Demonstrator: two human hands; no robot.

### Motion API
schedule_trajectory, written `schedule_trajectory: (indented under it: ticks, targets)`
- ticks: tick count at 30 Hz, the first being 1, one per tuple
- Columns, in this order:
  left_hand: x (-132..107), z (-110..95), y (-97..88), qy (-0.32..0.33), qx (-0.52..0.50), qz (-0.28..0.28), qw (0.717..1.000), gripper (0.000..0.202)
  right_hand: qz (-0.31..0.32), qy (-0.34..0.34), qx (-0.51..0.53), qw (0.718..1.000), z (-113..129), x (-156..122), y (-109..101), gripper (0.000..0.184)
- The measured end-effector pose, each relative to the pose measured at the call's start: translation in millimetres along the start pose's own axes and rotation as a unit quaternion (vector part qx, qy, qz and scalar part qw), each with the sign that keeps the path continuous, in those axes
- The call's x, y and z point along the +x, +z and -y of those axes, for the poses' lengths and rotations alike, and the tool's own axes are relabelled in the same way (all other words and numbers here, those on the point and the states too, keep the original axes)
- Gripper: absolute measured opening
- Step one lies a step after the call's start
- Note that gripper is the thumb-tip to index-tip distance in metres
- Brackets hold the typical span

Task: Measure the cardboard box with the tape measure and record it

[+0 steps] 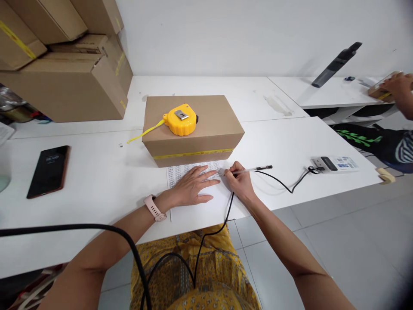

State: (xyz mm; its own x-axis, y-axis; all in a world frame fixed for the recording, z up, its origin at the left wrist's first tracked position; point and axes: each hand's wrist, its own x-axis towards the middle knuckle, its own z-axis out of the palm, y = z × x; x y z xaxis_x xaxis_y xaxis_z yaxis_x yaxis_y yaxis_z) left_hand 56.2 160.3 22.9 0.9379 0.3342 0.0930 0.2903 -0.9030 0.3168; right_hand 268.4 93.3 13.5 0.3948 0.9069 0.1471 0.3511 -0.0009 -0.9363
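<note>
My right hand (239, 181) grips a clear pen with a black end (253, 169), its tip at the right side of a paper sheet (187, 214). Rows of handwriting cover the sheet's upper part. My left hand (196, 186) lies flat on that sheet with the fingers spread, holding nothing. Just beyond both hands is a closed cardboard box (193, 148) with yellow tape along its front; it covers the sheet's far edge. On top of the box rests a yellow tape measure (182, 120), a short length of its strap hanging to the left.
A phone (48, 172) lies at the left, and cardboard boxes (74, 86) are stacked behind it. To the right, a power bank (335, 164) is joined to a black cable (284, 186) running past my right hand. Farther right, another person's hand (398, 86) touches a small box.
</note>
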Motion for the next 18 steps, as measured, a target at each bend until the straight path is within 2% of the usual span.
schedule_trajectory:
  ticks: [18]
  targets:
    - [0.1, -0.2, -0.7, 0.001, -0.015, -0.004, 1.000, 0.054, -0.005, 0.009, -0.001, 1.000, -0.6, 0.4, 0.4, 0.026]
